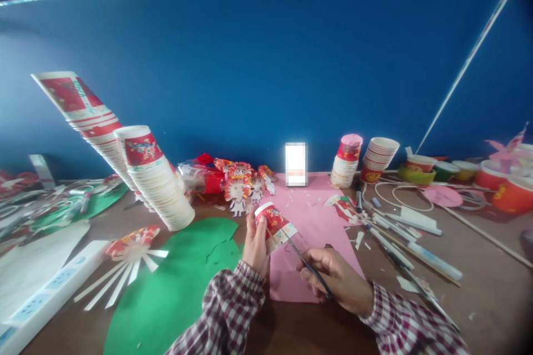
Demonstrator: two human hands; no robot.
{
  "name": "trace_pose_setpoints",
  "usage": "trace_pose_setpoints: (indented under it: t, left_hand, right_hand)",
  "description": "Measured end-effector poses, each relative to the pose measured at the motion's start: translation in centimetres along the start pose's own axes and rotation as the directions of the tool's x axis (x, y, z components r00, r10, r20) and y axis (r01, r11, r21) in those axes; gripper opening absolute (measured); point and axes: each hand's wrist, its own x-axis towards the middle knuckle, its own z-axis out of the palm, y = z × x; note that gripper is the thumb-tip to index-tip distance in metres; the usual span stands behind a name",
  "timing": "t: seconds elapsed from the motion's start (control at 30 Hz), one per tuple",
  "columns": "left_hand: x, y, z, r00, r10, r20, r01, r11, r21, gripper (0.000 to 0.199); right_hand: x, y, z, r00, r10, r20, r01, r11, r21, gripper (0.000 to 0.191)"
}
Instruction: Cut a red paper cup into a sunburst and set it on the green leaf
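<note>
My left hand [256, 244] is wrapped around a red and white printed paper cup [272, 219], tilted over the pink paper [312, 205]. In my right hand [333, 274] is a pair of scissors [306, 263] with dark handles. Their blades reach up and left to the cup's lower edge; whether they have cut into it I cannot tell. Left of the cup stand small paper figures [239, 191] with drawn faces and red-orange tops. A cup piece cut into long white strips [131, 252] lies farther left.
Green paper [175, 283] covers the table's left-centre. Two tall cup stacks [160, 188] lean at left, near a white power strip [54, 288]. Shorter cup stacks [346, 163] stand at back right. Markers [435, 260], scraps, cables and bowls [516, 194] crowd the right. A blue partition [266, 66] rises behind.
</note>
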Motion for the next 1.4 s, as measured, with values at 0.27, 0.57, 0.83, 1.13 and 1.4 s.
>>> trace_pose_setpoints:
  t: [0.27, 0.57, 0.83, 1.13, 1.4]
  left_hand:
    - [0.06, 0.11, 0.01, 1.000, -0.017, 0.024, 0.018, 0.999, -0.033, 0.043]
    - [-0.26, 0.08, 0.44, 0.999, -0.043, 0.027, 0.044, 0.999, -0.019, 0.044]
    - [-0.37, 0.05, 0.64, 0.999, -0.021, 0.033, 0.021, 1.000, 0.005, 0.040]
    - [-0.42, 0.07, 0.54, 0.999, -0.025, 0.045, 0.023, 0.999, 0.035, 0.036]
    - [-0.39, 0.03, 0.65, 0.997, -0.029, 0.076, 0.030, 0.999, -0.015, 0.035]
  right_hand:
    - [0.13, 0.55, -0.11, 1.000, 0.004, -0.007, -0.004, 1.000, -0.020, 0.029]
    - [0.11, 0.16, -0.02, 1.000, 0.013, -0.005, -0.013, 1.000, -0.013, 0.035]
    - [0.21, 0.16, -0.09, 1.000, 0.005, -0.026, -0.006, 1.000, -0.025, 0.037]
    - [0.24, 0.19, -0.02, 1.000, 0.000, -0.024, 0.001, 1.000, 0.011, 0.035]
    - [0.10, 0.08, -0.20, 0.999, -0.030, -0.024, 0.030, 1.000, -0.004, 0.030]
